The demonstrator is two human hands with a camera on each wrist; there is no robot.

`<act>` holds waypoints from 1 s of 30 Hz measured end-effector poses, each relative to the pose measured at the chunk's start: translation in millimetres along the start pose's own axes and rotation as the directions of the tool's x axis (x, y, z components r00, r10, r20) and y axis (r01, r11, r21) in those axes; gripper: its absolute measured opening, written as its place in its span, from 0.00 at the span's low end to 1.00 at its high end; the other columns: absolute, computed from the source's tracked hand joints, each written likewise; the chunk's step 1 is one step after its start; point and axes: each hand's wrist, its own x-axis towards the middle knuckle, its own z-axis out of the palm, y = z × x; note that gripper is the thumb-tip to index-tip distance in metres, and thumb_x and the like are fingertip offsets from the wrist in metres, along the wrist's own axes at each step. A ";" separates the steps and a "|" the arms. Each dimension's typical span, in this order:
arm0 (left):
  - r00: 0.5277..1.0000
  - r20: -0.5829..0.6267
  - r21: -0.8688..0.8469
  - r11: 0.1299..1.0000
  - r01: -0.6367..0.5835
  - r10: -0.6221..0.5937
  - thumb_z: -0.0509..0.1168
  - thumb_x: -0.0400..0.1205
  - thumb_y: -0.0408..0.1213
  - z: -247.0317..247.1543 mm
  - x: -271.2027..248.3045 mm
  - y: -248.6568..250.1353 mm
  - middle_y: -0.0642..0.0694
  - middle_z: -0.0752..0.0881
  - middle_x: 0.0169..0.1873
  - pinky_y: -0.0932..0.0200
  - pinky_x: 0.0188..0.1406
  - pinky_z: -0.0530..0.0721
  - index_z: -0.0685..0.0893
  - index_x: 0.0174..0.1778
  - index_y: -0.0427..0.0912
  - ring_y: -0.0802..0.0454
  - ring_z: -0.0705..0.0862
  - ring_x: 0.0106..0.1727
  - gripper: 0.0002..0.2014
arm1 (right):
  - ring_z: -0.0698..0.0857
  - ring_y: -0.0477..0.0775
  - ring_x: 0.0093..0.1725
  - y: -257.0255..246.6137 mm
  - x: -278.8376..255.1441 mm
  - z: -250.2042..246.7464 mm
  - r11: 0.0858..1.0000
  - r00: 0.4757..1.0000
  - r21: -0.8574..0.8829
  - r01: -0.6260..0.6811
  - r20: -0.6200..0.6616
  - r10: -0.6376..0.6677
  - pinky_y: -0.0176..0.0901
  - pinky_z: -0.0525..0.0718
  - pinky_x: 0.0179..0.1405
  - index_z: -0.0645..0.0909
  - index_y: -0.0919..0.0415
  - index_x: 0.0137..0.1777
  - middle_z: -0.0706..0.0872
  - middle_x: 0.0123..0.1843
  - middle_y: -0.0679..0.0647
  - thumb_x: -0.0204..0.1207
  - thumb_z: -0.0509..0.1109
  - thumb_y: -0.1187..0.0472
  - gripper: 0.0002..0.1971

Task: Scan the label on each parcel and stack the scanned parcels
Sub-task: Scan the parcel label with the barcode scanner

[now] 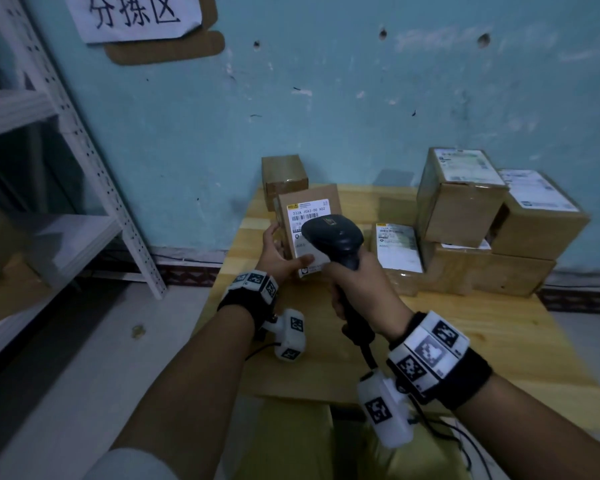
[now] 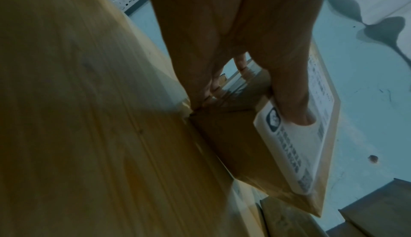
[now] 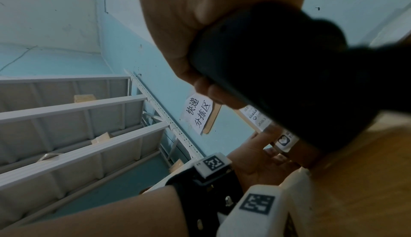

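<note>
My left hand [image 1: 280, 250] grips a small brown parcel [image 1: 309, 206] tilted up on the wooden table [image 1: 499, 341], thumb across its white label [image 1: 310, 216] and fingers behind it. The left wrist view shows the same parcel [image 2: 233, 144] with the thumb on the label [image 2: 293, 149]. My right hand [image 1: 357, 285] grips a black barcode scanner [image 1: 336, 237] by its handle, its head just in front of the label. In the right wrist view the scanner [image 3: 289, 82] fills the middle, with the left hand [image 3: 255, 163] beyond it.
Several labelled parcels [image 1: 482, 220] are piled at the table's back right. A small brown box [image 1: 284, 174] stands against the blue wall behind the held parcel. White metal shelving [image 1: 66, 168] stands to the left, beside a paper sign [image 1: 136, 15] on the wall.
</note>
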 end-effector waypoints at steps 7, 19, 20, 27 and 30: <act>1.000 -0.015 0.016 1.000 0.013 -0.013 0.74 0.70 0.23 -0.3 0.2 0.5 0.35 0.74 0.72 0.47 0.66 0.79 0.50 0.80 0.46 0.40 0.76 0.71 0.49 | 0.72 0.53 0.13 2.5 6.7 -4.2 1.000 0.999 0.000 -0.024 -0.043 0.024 0.37 0.71 0.15 0.70 0.63 0.48 0.74 0.19 0.55 0.76 0.67 0.65 0.08; 0.977 0.077 -0.119 0.971 0.207 -0.199 0.67 0.80 0.40 25.0 16.3 37.1 0.38 0.83 0.57 0.52 0.37 0.88 0.70 0.72 0.36 0.47 0.85 0.43 0.26 | 0.83 0.60 0.53 3.4 34.4 -31.2 0.943 0.960 -0.313 0.112 -0.210 -0.184 0.42 0.74 0.43 0.82 0.67 0.52 0.85 0.51 0.65 0.73 0.72 0.63 0.10; 0.969 0.118 -0.151 0.961 0.232 -0.215 0.67 0.80 0.42 29.5 17.3 42.1 0.37 0.83 0.56 0.51 0.36 0.88 0.72 0.72 0.36 0.46 0.85 0.42 0.25 | 0.82 0.62 0.58 3.7 35.3 -33.2 0.938 0.957 -0.326 0.117 -0.215 -0.194 0.42 0.75 0.48 0.82 0.67 0.54 0.84 0.55 0.66 0.73 0.72 0.63 0.11; 0.930 0.201 -0.148 0.929 0.339 -0.307 0.66 0.78 0.53 69.8 21.4 51.4 0.41 0.83 0.41 0.45 0.52 0.84 0.80 0.49 0.42 0.45 0.82 0.41 0.16 | 0.71 0.62 0.74 0.5 29.0 -54.5 0.879 0.930 -0.463 0.113 -0.262 -0.258 0.54 0.71 0.73 0.78 0.66 0.64 0.77 0.67 0.64 0.72 0.73 0.61 0.21; 0.912 0.225 -0.122 0.918 0.376 -0.344 0.66 0.75 0.58 84.9 20.9 49.3 0.41 0.80 0.49 0.43 0.59 0.82 0.78 0.62 0.41 0.41 0.82 0.51 0.27 | 0.69 0.63 0.75 0.1 22.9 -63.3 0.867 0.932 -0.488 0.096 -0.262 -0.250 0.59 0.70 0.73 0.78 0.65 0.63 0.79 0.65 0.63 0.71 0.72 0.56 0.22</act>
